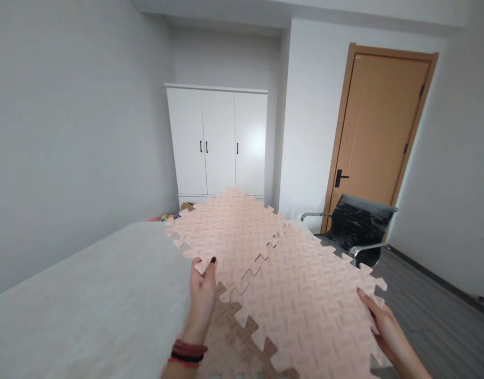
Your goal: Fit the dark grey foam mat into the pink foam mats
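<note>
Two pink foam mats (265, 273) were held above the bed (88, 300), their toothed seam only partly interlocked (the near stretch gaped). The left hand (202, 295) pinched one mat's edge; the right hand (384, 326) gripped the other's. A brown mat (226, 326) lay beneath.

My left hand (202, 287) reaches forward with its fingers upright, thumb and fingertips pinched shut in a grip, dark nail polish showing. Red and black bands circle the wrist just below that grip. My right hand (378, 321), well apart to the right, lies flatter, fingers extended and curled underneath.
</note>
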A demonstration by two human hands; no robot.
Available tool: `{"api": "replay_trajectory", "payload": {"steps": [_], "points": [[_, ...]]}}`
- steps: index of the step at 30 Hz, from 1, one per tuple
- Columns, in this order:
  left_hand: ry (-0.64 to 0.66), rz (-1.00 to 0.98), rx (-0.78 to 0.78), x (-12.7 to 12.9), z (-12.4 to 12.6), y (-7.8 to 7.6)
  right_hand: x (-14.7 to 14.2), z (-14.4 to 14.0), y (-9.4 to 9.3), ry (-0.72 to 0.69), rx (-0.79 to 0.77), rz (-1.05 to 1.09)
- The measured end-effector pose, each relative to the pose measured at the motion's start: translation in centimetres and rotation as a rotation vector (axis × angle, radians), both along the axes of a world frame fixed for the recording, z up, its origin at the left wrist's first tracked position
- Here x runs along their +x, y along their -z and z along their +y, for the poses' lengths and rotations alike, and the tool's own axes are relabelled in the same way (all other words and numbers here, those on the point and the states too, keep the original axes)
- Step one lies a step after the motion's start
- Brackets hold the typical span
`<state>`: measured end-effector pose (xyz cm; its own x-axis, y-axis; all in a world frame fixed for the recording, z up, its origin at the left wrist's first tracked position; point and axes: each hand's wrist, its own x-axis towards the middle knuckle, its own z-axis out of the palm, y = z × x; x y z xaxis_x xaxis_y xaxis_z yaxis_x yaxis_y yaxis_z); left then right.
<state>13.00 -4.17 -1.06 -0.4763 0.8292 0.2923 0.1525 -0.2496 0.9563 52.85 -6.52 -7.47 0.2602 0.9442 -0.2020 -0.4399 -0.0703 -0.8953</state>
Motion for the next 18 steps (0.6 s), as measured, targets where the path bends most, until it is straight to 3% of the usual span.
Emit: {"api": "replay_trajectory", "payload": {"steps": [8, 12, 15, 18], "points": [[0.085, -0.085, 0.232, -2.9, -0.8, -2.9, -0.7, 0.1, -1.3, -0.173, -0.133, 0.117], [0.094, 0.049, 0.315, -3.4, -1.5, -4.2, -2.5, 0.9, -1.1, -0.280, -0.127, 0.109], [0.128, 0.212, 0.324, -2.9, -2.2, -5.3, -4.1, 1.4, -0.8, -0.259, -0.115, -0.008], [0.169, 0.137, 0.313, -2.2, -2.2, -6.4, -5.9, 1.5, -0.5, -0.171, -0.101, -0.047]]}}
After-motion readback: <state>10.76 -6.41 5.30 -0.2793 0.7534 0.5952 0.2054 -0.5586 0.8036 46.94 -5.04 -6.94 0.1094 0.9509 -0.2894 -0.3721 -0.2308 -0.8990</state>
